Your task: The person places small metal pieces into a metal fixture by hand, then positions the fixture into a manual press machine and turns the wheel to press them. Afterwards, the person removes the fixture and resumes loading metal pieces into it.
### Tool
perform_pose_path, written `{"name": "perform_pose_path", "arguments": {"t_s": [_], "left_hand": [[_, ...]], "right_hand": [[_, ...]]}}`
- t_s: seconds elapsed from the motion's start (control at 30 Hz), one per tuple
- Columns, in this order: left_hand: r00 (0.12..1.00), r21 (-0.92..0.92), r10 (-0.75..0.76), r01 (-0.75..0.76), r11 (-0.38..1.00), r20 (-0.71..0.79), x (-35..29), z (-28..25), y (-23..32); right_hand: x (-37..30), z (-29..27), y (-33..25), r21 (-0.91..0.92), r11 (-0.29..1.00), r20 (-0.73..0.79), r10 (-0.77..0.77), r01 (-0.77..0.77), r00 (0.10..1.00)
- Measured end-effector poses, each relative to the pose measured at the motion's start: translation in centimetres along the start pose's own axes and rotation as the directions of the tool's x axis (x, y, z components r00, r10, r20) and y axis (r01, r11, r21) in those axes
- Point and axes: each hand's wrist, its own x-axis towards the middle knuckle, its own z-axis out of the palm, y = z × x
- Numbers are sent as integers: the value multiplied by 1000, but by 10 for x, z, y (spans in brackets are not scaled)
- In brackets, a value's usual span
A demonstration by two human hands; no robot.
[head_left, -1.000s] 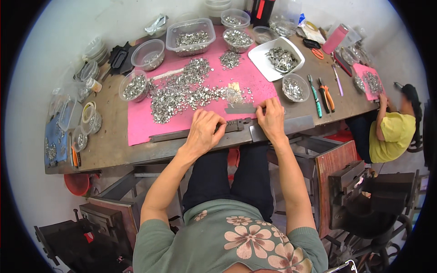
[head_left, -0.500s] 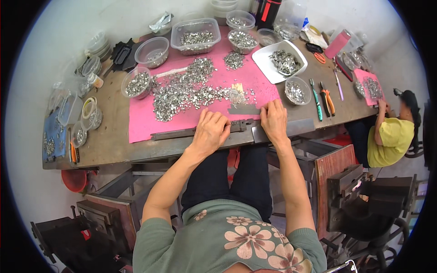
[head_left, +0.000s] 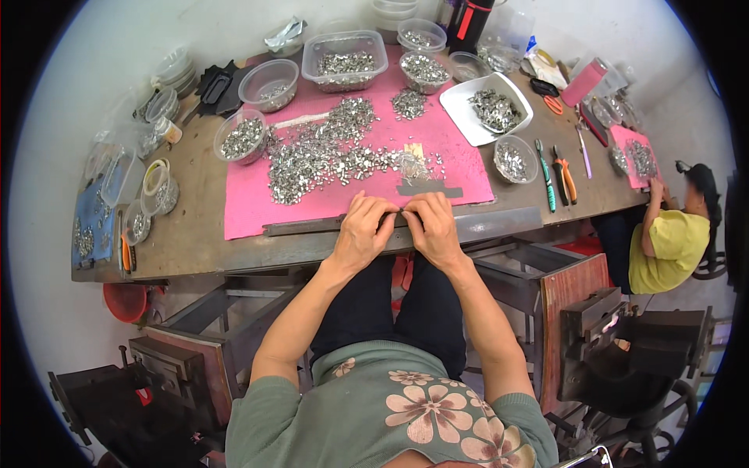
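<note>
A long dark metal bar [head_left: 304, 226] with a slotted section lies along the near edge of the bench. Over it are my left hand [head_left: 363, 230] and my right hand [head_left: 434, 228], side by side, thumbs and fingertips pinched and almost meeting. Whatever sits between the fingertips is too small and hidden to name. To the right of my right hand lies a smooth grey metal plate [head_left: 499, 223]. Just beyond my fingers a flat dark strip [head_left: 441, 192] rests on the pink mat [head_left: 250, 210], near a heap of small shiny metal pieces [head_left: 304, 171] and thin pins [head_left: 412, 165].
Plastic tubs [head_left: 343, 66] and a white tray [head_left: 460, 117] of metal parts stand beyond the heap. At right lie a green-handled tool [head_left: 545, 175] and orange-black pliers [head_left: 563, 175]. A person in a yellow top [head_left: 677, 242] works at the far right.
My right hand has moved left from the dark strip and plate to meet my left hand over the bar. My left hand stays about where it was, fingers still pinched.
</note>
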Motion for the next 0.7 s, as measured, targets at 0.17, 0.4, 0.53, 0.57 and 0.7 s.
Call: {"name": "perform_pose_path", "arguments": {"t_s": [0.17,0.4,0.53,0.57,0.7], "left_hand": [[999,81,46,-44,996,-29,1,5,7],[996,192,72,-62,979,-46,0,9,8],[999,183,33,-29,983,-19,2,8,10],[1000,172,20,-17,985,-11,3,8,11],[1000,143,-18,19,990,-7,3,8,10]], "right_hand": [[-6,3,7,88,993,-113,95,-85,989],[-8,2,9,179,963,-116,224,-201,968],[-8,1,8,180,963,-93,219,-200,971],[-9,1,9,172,966,-87,211,-194,974],[-9,1,8,146,974,-70,185,-174,980]]}}
